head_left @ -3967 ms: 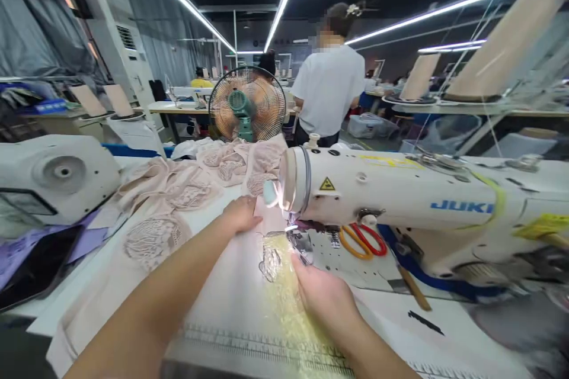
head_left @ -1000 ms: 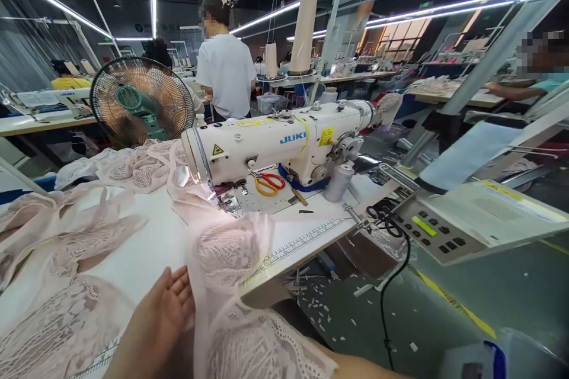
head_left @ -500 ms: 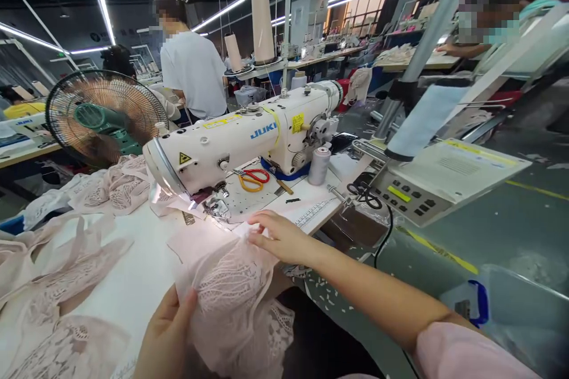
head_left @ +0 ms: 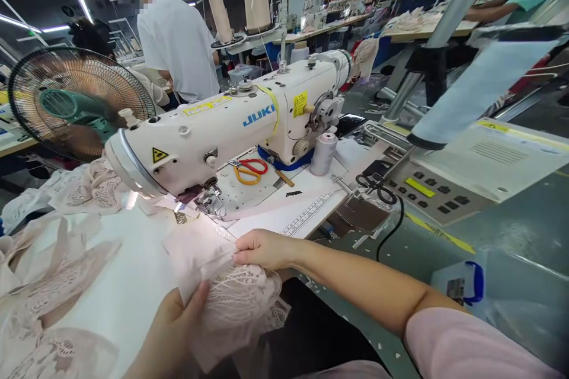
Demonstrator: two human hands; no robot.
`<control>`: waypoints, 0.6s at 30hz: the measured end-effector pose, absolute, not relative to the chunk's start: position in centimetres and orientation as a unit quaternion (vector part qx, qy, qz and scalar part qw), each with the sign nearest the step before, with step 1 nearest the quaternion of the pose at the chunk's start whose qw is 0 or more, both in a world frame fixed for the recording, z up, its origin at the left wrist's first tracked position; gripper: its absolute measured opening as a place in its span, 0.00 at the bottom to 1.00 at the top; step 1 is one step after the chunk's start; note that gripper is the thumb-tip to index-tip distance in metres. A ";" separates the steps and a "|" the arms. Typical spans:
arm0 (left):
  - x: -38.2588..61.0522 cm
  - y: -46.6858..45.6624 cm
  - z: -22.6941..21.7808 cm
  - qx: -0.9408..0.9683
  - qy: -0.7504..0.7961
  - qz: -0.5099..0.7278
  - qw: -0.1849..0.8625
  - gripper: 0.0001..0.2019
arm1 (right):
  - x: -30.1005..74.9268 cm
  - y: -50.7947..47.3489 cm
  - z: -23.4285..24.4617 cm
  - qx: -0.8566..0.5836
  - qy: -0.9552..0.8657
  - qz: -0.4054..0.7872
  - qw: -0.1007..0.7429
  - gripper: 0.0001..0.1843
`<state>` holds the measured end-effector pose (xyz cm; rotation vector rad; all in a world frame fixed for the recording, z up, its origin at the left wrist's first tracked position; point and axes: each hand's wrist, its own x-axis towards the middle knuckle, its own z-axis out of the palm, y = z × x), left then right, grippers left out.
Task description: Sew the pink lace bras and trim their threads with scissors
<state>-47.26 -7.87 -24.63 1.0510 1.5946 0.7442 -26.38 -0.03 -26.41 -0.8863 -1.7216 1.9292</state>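
A pale pink lace bra (head_left: 242, 290) hangs over the table's front edge, its smooth fabric reaching back to the needle area of a white sewing machine (head_left: 231, 130). My left hand (head_left: 171, 320) grips the fabric from below left, thumb on top. With thumb and fingers pinched, my right hand (head_left: 262, 250) holds the fabric's right edge, just in front of the machine. The parts of the bra under my left palm are hidden. Light from the machine head falls on the cloth near the presser foot.
Scissors (head_left: 248, 170) with red and yellow handles lie under the machine arm, near a grey thread spool (head_left: 323, 154). More lace pieces (head_left: 48, 296) are spread at left. A fan (head_left: 80, 103) stands behind them. A control box (head_left: 444, 189) is at right. A person in white (head_left: 178, 41) is beyond the machine.
My right hand has moved down and left along the fabric and now pinches its edge. The fabric lies flatter towards the machine. The head view has shifted closer and lower.
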 end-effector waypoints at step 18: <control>-44.0 -9.6 -25.1 0.417 0.650 0.399 0.495 0.15 | -26.5 -2.4 -27.6 -0.411 -0.730 0.410 0.360 0.16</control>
